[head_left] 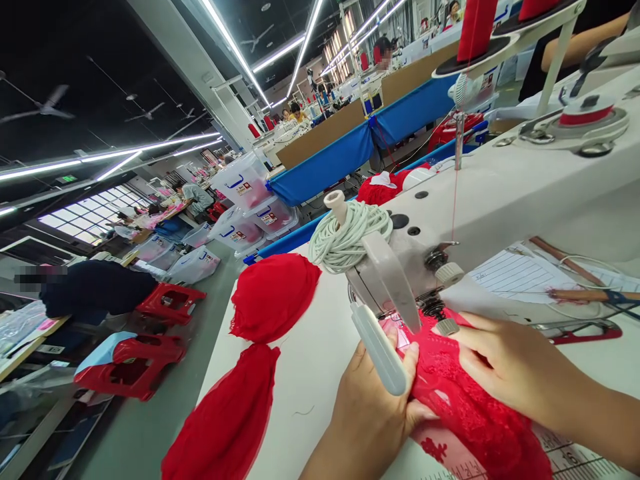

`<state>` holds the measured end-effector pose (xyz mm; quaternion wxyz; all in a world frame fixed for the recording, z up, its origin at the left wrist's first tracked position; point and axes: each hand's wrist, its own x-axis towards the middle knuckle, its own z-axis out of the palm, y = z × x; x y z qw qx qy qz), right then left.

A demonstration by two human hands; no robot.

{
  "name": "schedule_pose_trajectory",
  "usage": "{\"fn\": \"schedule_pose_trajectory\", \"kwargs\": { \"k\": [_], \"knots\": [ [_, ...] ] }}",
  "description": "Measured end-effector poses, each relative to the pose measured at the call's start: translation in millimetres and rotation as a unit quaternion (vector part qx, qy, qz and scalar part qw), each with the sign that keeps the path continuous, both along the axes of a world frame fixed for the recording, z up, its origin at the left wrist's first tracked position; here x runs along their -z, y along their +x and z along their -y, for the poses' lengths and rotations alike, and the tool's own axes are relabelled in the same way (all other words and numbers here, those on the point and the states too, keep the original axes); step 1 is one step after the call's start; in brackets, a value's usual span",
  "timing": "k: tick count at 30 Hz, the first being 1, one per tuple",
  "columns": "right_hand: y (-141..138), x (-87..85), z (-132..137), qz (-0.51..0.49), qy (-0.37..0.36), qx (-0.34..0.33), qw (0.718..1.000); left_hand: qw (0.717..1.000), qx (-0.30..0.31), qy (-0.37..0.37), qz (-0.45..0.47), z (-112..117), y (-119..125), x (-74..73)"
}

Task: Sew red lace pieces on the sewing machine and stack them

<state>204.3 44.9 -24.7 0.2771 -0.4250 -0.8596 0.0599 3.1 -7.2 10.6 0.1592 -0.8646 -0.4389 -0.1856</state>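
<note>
Under the head of the white metal sewing machine (540, 187), red lace fabric (480, 400), bunched, running out toward the wearer; left hand (373, 400) on its left edge, beside the machine's long grey lever (380, 350), fingers bent and partly hidden behind that lever, unclear whether they pinch; right hand (505, 360) on the fabric's right side, just below the machine's knurled knobs, fingers curled with tips on the lace, firm grip or light press unclear; left of the machine, two loose red cloth pieces (273, 293) on the white tabletop (295, 380), nearly end to end; on top of the machine head, coiled pale green cord (350, 233); right of the machine head, lined white paper sheet (520, 273); above the machine arm, red thread cone (475, 30).
</note>
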Motion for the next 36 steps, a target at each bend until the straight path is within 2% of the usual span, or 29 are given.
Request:
{"fn": "schedule_pose_trajectory", "kwargs": {
  "k": [7,12,17,31,36],
  "knots": [
    [-1,-1.6,-3,-0.02,0.003,0.016,1.0,0.998,-0.006,0.022,-0.059,4,-10,15.3],
    [-2,-0.7,-4,-0.018,0.006,0.026,0.999,0.997,-0.004,0.002,-0.072,4,-11,12.8],
    [-2,-2.2,-4,-0.014,0.024,0.033,0.999,0.997,-0.008,0.02,-0.068,3,-9,11.3],
    [-2,-1.3,-7,0.02,0.007,0.055,0.998,0.997,-0.022,0.018,-0.076,3,-12,19.3],
    [1,3.3,-9,0.011,0.049,0.053,0.997,0.997,-0.022,0.018,-0.077,2,-15,21.3]
  ]
}}
